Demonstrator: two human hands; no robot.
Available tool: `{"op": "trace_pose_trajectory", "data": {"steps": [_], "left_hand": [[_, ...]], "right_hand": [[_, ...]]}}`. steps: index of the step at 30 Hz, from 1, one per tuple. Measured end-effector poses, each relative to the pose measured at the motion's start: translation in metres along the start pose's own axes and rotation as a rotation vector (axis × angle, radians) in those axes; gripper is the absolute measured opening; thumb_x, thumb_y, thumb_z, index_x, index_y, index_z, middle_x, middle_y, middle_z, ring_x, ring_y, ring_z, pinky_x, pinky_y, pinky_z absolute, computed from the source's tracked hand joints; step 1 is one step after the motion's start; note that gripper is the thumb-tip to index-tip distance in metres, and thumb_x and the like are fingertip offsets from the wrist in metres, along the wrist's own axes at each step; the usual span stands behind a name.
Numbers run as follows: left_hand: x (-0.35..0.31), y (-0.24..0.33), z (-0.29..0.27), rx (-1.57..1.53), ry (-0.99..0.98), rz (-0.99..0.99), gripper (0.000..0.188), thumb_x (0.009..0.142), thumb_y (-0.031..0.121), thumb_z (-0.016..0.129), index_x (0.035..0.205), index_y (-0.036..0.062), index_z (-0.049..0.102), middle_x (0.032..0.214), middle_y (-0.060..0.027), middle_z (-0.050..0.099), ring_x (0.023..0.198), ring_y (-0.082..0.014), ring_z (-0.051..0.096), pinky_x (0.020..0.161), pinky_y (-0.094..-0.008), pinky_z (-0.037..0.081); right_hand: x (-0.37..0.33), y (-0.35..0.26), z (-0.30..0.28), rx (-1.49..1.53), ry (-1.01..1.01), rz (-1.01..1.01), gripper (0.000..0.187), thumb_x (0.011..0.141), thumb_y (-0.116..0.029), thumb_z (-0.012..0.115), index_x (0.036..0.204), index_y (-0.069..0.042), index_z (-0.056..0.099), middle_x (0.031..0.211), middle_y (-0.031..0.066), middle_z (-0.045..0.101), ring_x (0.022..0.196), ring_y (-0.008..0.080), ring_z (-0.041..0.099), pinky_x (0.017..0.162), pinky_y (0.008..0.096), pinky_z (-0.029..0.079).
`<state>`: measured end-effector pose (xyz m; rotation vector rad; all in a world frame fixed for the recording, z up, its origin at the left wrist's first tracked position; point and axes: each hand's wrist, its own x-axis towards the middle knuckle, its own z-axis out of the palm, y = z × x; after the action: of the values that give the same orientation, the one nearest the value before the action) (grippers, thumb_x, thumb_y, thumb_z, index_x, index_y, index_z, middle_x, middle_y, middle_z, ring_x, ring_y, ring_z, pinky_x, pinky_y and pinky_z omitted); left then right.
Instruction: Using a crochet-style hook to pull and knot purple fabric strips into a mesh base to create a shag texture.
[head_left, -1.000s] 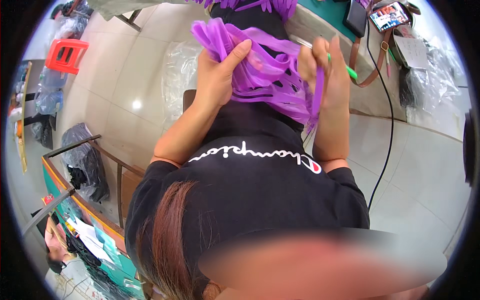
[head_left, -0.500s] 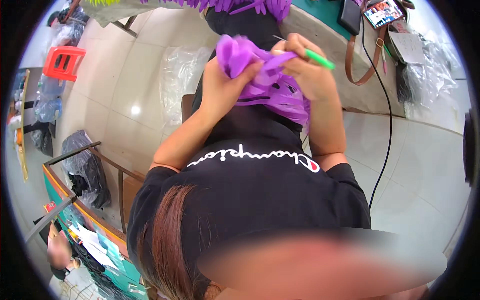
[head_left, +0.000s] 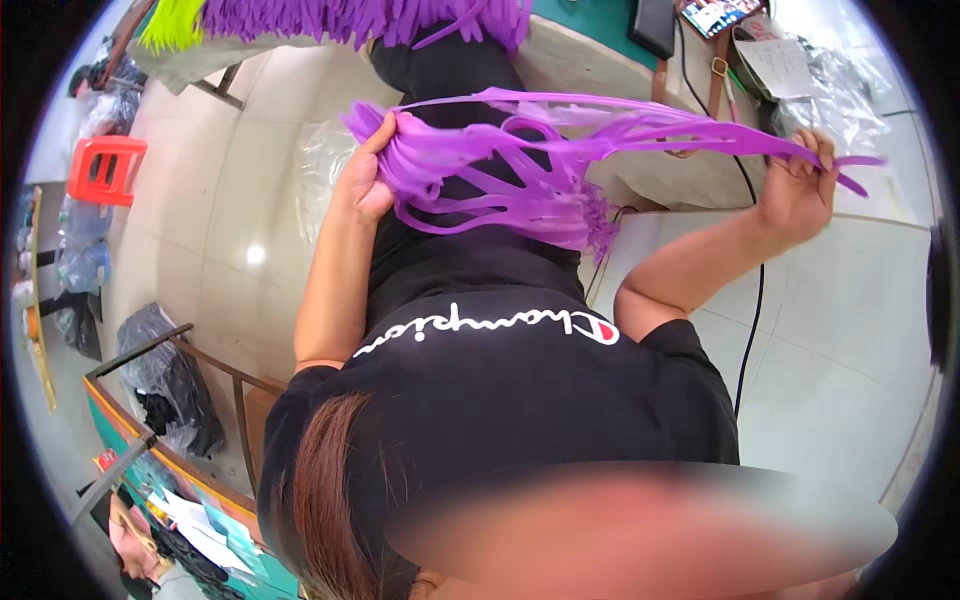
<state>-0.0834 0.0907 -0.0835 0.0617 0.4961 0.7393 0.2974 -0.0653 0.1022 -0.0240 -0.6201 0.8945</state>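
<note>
Purple strap bundle (head_left: 500, 170) hangs stretched between your two hands, above your lap. Your left hand (head_left: 365, 180) is clenched round the bunched end, loops dangling under it. Your right hand (head_left: 800, 195) pinches the thin far ends, pulled out wide to your right. More purple strips (head_left: 370, 15) w/ a yellow-green bunch (head_left: 175, 22) lie on the tabletop (head_left: 590, 20) up top. Black cable (head_left: 752, 300) runs down the tiled floor (head_left: 840, 330). Red stool (head_left: 105, 170) well off to your left.
</note>
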Motion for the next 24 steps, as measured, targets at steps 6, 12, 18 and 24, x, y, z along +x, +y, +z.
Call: {"op": "trace_pose_trajectory", "data": {"steps": [6,12,18,24], "left_hand": [[-0.029,-0.028,0.052,0.045,-0.213,-0.378,0.025,0.093,0.020,0.053,0.104,-0.0010,0.059,0.097,-0.0115,0.064,0.088,-0.0214,0.064,0.084,-0.0357,0.052],[-0.062,-0.036,0.090,0.345,-0.363,-0.046,0.079,0.076,0.002,0.068,0.142,0.0037,0.024,0.117,-0.0091,0.055,0.109,-0.0203,0.054,0.096,-0.0346,0.042],[-0.067,-0.047,0.105,0.448,-0.298,0.189,0.089,0.071,-0.007,0.067,0.145,0.0095,0.020,0.122,-0.0103,0.052,0.112,-0.0208,0.051,0.096,-0.0350,0.040],[-0.063,-0.054,0.098,0.537,-0.185,0.379,0.089,0.074,-0.007,0.067,0.146,0.0112,0.017,0.116,-0.0083,0.052,0.109,-0.0207,0.052,0.092,-0.0362,0.045]], "right_hand": [[-0.017,0.081,-0.014,-0.302,0.110,0.431,0.023,0.090,-0.029,0.058,0.091,-0.006,0.054,0.080,-0.0003,0.041,0.074,0.0130,0.037,0.068,0.0279,0.035],[-0.048,0.146,-0.016,-0.117,-0.210,0.670,0.020,0.091,-0.026,0.057,0.082,-0.011,0.047,0.069,-0.0029,0.037,0.071,0.0116,0.038,0.062,0.0251,0.033],[-0.063,0.157,0.010,-0.405,0.153,0.639,0.026,0.092,-0.019,0.056,0.075,-0.014,0.036,0.067,-0.0030,0.034,0.053,0.0058,0.029,0.045,0.0222,0.023],[-0.065,0.159,0.013,-0.555,-0.098,0.637,0.035,0.092,-0.034,0.056,0.075,-0.014,0.032,0.066,-0.0033,0.031,0.048,0.0042,0.023,0.040,0.0196,0.014]]}}
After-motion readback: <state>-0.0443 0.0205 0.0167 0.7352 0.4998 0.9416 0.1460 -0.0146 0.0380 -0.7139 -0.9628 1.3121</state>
